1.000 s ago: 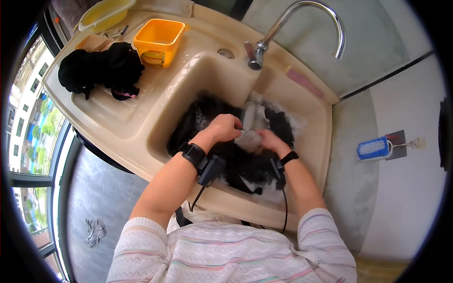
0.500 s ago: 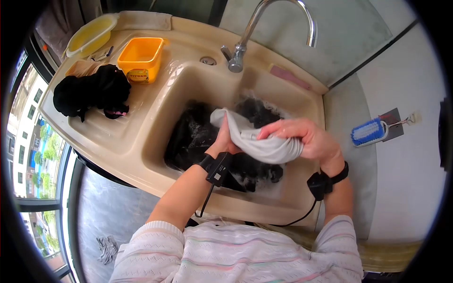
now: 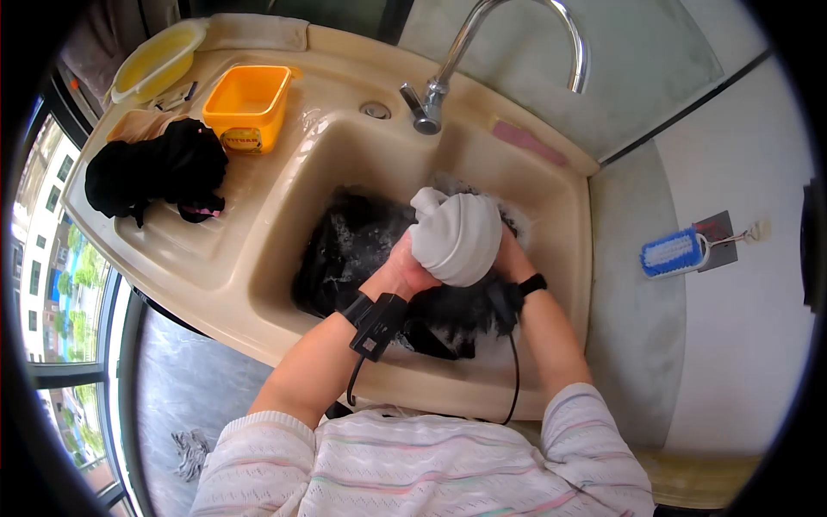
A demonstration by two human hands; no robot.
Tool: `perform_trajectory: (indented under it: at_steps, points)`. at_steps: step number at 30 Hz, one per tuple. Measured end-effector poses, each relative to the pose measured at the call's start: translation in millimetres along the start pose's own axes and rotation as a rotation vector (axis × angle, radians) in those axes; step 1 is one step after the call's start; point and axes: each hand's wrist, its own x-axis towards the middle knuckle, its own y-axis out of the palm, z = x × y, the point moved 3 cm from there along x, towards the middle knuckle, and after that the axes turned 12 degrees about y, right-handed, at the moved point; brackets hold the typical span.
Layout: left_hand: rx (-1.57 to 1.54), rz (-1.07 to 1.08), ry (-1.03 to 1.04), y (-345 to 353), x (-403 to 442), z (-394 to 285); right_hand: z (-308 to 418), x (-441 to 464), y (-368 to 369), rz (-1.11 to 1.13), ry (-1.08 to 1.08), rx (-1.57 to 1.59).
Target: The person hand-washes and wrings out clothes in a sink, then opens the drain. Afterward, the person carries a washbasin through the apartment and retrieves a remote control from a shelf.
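In the head view, the left hand (image 3: 408,264) is curled round the near-left side of the white cloth (image 3: 458,239), which is bunched into a ball above the sink (image 3: 289,289). The right hand (image 3: 514,257) is at the ball's other side, partly hidden behind it; how far its fingers close cannot be told. Under the cloth, dark clothes (image 3: 349,246) lie in sudsy water and fill much of the basin. The tap (image 3: 428,110) stands behind, its spout arching over to the right. On the counter to the left, black cloth (image 3: 155,170) lies near an orange tub (image 3: 247,108), with a yellow basin (image 3: 158,63) beyond. A blue brush (image 3: 672,252) hangs on the right wall.
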Motion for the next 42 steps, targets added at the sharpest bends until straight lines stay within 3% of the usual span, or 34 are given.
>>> perform_trajectory:
  at_steps: [2,3,5,7,12,13,15,16,17,19,20,21,23,24,25,27,30,32,39,40,42]
  points:
    - [-0.009,0.018,0.027,2.6,-3.4,-3.6,-5.9,-21.1,25.7,0.067,0.151,0.292]
    - [-0.014,0.039,0.04,2.5,-5.4,-4.9,-9.5,-23.6,34.4,0.082,0.152,0.296]
    - [-0.025,0.075,0.056,5.3,-4.1,0.1,-22.1,-24.0,49.7,0.249,0.424,1.338]
    - [-0.078,-0.009,0.04,12.0,-7.3,9.6,22.2,-26.4,40.4,0.159,0.43,1.167]
    - [-0.024,-0.005,-0.088,5.2,-8.8,37.2,87.3,-9.4,15.9,0.313,0.081,1.585]
    - [-0.024,-0.006,-0.09,17.4,-12.4,33.0,77.7,-11.1,6.5,0.311,0.081,1.585]
    - [-0.131,0.009,-0.183,39.1,-19.8,22.9,43.6,-17.8,-18.5,0.15,0.298,1.379]
    - [-0.006,0.03,-0.18,35.0,-18.1,20.9,101.6,-27.0,-29.3,0.016,0.312,1.115]
    - [-0.009,0.03,-0.187,33.8,-16.4,22.8,77.7,-23.8,-30.7,0.009,0.314,1.114]
    - [0.679,0.191,-0.056,32.0,-13.3,24.4,60.7,-11.7,-23.0,0.055,0.362,1.032]
    - [0.89,0.221,0.102,26.8,-8.4,28.2,60.1,-30.5,-23.5,-0.018,0.19,0.728]
    - [0.884,0.222,0.1,19.7,-7.7,29.8,53.8,-24.0,-17.2,-0.02,0.195,0.725]
    - [1.749,0.086,-0.157,-4.1,-7.3,29.8,14.6,-6.4,5.0,0.233,0.705,0.55]
    - [1.871,0.028,-0.066,-4.3,-9.8,29.9,10.2,-7.1,13.0,0.232,0.708,0.551]
    - [1.87,0.029,-0.069,-5.4,-9.7,29.7,4.8,-8.8,20.6,0.21,0.744,0.546]
    - [2.104,0.088,-0.265,-5.3,-8.9,25.7,-1.6,-12.7,26.3,0.188,0.777,0.541]
    - [2.24,0.199,-0.258,4.2,-15.6,19.7,0.9,-27.7,31.6,0.207,0.819,0.668]
    - [2.298,0.292,-0.322,4.8,-18.8,21.9,18.7,-46.8,32.7,0.265,0.927,0.94]
    - [2.456,0.514,-0.363,7.2,-21.1,29.4,5.0,-58.5,43.1,0.269,0.848,0.936]
    - [2.459,0.513,-0.365,5.8,-20.3,28.0,4.1,-56.3,39.7,0.138,0.82,0.933]
    - [2.334,0.333,0.052,9.9,-16.2,18.9,10.8,-50.6,28.0,-0.056,0.723,0.949]
